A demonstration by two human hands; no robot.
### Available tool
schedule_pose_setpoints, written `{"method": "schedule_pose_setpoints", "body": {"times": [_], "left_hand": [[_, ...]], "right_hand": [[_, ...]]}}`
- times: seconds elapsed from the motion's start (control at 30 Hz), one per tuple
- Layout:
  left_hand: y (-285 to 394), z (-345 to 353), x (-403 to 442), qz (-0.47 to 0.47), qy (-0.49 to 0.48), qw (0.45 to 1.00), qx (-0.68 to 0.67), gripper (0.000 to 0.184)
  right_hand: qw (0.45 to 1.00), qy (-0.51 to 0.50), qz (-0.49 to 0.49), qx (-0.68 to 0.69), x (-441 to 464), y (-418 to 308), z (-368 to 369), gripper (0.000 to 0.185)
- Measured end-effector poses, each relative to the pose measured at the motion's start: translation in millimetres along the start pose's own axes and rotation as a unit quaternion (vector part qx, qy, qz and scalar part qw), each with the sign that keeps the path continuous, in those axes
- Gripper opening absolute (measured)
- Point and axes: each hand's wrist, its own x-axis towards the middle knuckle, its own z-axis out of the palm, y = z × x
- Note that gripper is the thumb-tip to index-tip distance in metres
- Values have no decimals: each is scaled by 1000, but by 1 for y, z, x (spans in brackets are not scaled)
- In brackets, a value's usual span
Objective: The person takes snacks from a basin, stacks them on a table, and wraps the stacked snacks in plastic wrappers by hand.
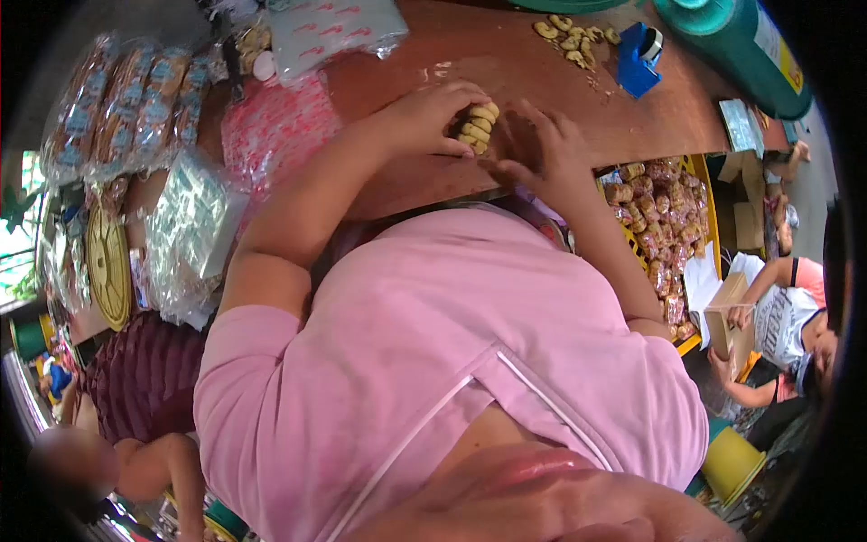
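My left hand is curled around a short stack of round tan cookies just above the brown tabletop. Its thumb and fingers press on the side of the stack. To the right, my right hand is held with thumb and fingers apart, a small gap from the cookies. Nothing shows clearly in it. Loose cookies and crumbs lie farther back, beside a blue tape dispenser.
Red-printed plastic bags, clear bags and bagged goods are at left. A yellow crate holds wrapped cookie packs at right. A green container stands far right. A person with a cardboard box and another person are nearby.
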Motion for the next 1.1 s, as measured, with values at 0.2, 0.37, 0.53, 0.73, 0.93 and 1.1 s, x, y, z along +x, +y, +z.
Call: {"method": "schedule_pose_setpoints", "body": {"times": [0.2,0.37,0.53,0.73,0.93,1.1], "left_hand": [[15,-12,9,-44,-80,996,-20,81],[8,-21,24,-17,-116,993,-34,79],[0,-20,23,-2,-115,993,-22,80],[0,-22,18,9,-101,995,-23,77],[3,-23,17,17,-99,994,-36,76],[-4,-21,20,24,-105,992,-61,75]], "right_hand": [[933,-207,280,88,-54,27,-17,46],[855,-190,369,311,-55,28,22,46],[868,-171,290,365,-22,15,3,40],[874,-140,252,390,14,12,18,38],[835,-133,269,461,11,20,22,37],[842,-140,286,435,7,23,18,35]]}}
